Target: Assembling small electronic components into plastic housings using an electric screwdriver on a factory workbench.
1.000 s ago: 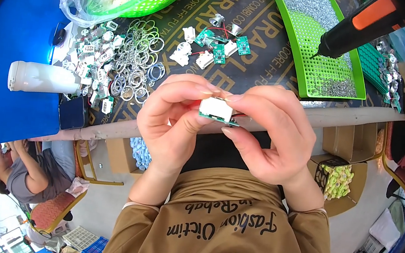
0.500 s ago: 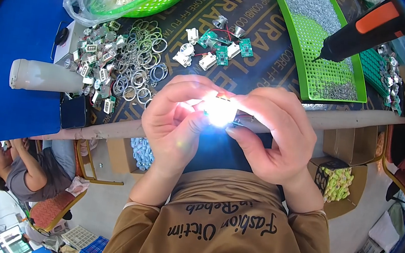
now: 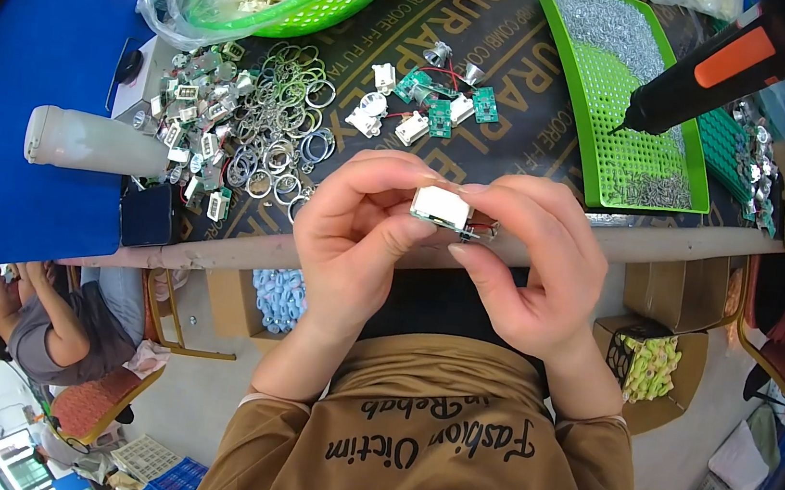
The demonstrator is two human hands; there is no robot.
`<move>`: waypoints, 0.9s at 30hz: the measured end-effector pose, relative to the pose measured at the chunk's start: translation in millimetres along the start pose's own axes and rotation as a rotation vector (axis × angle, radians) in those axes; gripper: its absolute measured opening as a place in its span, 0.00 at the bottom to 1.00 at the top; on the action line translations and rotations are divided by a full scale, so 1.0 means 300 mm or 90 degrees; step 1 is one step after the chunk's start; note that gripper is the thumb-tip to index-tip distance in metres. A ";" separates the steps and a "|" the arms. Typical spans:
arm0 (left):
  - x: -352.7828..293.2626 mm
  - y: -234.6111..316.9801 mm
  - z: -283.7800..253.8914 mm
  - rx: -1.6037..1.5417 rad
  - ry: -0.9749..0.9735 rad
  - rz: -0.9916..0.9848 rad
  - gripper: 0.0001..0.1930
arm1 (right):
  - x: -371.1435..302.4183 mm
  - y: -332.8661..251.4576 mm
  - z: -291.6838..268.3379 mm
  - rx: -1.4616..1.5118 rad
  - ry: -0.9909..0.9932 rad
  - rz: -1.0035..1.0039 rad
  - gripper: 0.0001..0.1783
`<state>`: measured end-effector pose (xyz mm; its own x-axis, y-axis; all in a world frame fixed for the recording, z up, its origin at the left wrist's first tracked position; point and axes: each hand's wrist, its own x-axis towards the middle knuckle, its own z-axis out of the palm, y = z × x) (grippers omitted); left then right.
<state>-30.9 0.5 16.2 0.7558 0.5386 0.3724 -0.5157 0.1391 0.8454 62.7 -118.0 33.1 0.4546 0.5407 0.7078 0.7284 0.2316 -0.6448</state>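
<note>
Left hand (image 3: 351,245): grip pinches white module (image 3: 441,206) between thumb and finger.
Right hand (image 3: 546,272): finger at its upper edge; cannot tell whether the grip pinches.
White module: between both hands, near the surface (image 3: 518,148).

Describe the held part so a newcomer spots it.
Start at the dark tabletop. By its near edge, between the left hand and right hand, is a small white block. Unlike the loose white parts on the tabletop, it alone is held.
</note>
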 end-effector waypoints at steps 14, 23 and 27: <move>-0.002 -0.006 -0.001 -0.024 0.046 -0.081 0.13 | -0.009 0.018 0.014 0.007 -0.006 0.053 0.18; 0.012 -0.022 0.001 -0.086 0.016 -0.097 0.13 | -0.010 0.028 0.010 0.045 -0.011 0.093 0.18; 0.014 -0.014 0.001 -0.073 0.028 -0.090 0.13 | -0.013 0.038 0.014 0.067 -0.022 0.099 0.20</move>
<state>-25.4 1.9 14.5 0.8069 0.5427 0.2332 -0.4500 0.3089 0.8379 67.1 -114.0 21.8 0.5385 0.6033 0.5882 0.5927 0.2250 -0.7734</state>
